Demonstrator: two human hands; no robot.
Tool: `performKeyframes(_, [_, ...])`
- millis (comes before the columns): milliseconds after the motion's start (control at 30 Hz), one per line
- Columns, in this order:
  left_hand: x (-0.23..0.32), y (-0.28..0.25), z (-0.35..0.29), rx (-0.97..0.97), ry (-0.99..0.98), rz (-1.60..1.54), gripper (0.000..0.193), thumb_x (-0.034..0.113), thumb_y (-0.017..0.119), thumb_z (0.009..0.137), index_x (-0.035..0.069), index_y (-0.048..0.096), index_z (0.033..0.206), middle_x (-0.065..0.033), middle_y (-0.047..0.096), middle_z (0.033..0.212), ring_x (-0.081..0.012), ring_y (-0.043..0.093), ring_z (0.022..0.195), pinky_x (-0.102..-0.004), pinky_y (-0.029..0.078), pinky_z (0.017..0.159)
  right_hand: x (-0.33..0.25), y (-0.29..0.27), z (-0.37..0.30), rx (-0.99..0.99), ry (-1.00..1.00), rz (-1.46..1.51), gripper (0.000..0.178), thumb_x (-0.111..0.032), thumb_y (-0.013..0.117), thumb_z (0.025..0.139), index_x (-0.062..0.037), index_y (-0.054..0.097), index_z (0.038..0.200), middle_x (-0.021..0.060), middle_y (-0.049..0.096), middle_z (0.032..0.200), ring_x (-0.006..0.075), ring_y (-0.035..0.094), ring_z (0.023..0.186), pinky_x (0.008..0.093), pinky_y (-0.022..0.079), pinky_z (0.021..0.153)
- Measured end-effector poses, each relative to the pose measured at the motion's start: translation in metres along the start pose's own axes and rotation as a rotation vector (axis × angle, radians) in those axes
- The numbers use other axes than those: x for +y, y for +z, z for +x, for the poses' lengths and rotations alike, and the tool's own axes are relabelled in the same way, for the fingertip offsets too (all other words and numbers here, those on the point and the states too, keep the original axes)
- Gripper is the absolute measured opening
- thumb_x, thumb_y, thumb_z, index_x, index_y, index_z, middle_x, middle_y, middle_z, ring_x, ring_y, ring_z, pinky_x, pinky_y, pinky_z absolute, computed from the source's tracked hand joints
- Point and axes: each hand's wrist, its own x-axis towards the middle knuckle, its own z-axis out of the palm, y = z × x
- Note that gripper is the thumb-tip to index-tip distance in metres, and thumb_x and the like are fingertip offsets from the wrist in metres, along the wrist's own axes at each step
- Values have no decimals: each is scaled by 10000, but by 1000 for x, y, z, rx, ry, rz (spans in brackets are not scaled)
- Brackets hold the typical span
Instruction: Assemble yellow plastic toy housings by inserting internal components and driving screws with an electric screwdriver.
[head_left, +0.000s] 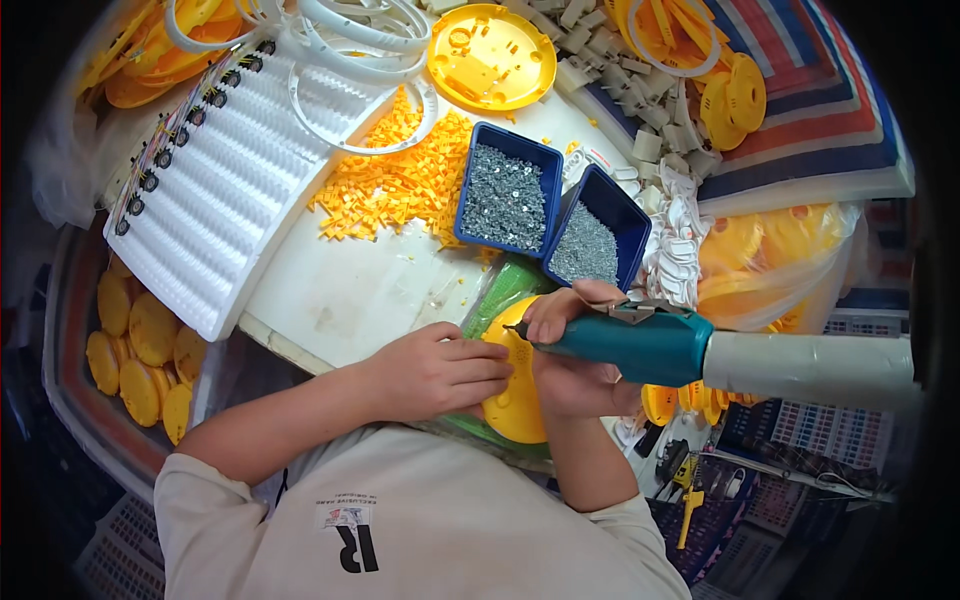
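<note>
A yellow round plastic cover lies in front of me on a green pad. My left hand grips it from the left side, its fingers bent and close together at the edge. My right hand is wrapped round a teal electric screwdriver, held sideways over the cover. Its dark bit points left, close to the cover's upper part; I cannot tell whether it touches. A pale sleeve or tube runs right from the tool's rear end.
Beyond my hands stand two blue bins of small metal screws, a left one and a right one. Loose yellow pieces, a ribbed white foam tray, a yellow shell and white rings lie around them. Bagged yellow parts sit right.
</note>
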Motion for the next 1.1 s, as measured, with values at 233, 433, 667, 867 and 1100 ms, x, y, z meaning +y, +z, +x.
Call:
performKeyframes(233, [-2,-7,1,-122,32,-50,553,348,829,777,99,667,1243,-89,636,1361,-278,563,1360,-446,482,991,-33,0,16,124,-30,209,883,-588,582,902,93,464,1451,160,668,924,246,637,826,387,499,808])
performKeyframes(433, [-22,14,51,-213,292,-107,798,501,876,709,34,597,1292,-222,562,1384,-436,501,1394,-660,369,1121,-79,-86,32,151,69,-72,856,-635,471,989,83,471,1454,203,639,1234,284,619,1160,395,451,1056])
performKeyframes(667, [-9,17,94,33,249,-53,595,636,768,756,71,675,919,-115,698,922,-337,676,931,-456,456,871,-42,-297,-50,442,200,-379,802,-600,256,1093,29,397,1571,199,482,1572,286,447,1448,427,282,1240])
performKeyframes(867, [-7,7,108,145,-195,-295,508,492,786,841,85,688,1128,-120,692,1044,-372,649,990,-467,495,887,-51,-146,-110,481,73,-491,670,-460,627,1006,15,534,1470,154,601,1403,292,570,1313,449,434,1150])
performKeyframes(1100, [5,-42,90,71,-155,-176,497,460,759,904,49,695,1176,-135,712,1073,-346,675,1008,-462,515,874,-73,-59,-76,139,49,-802,705,-585,663,988,14,616,1356,184,624,1338,297,608,1232,400,475,1061])
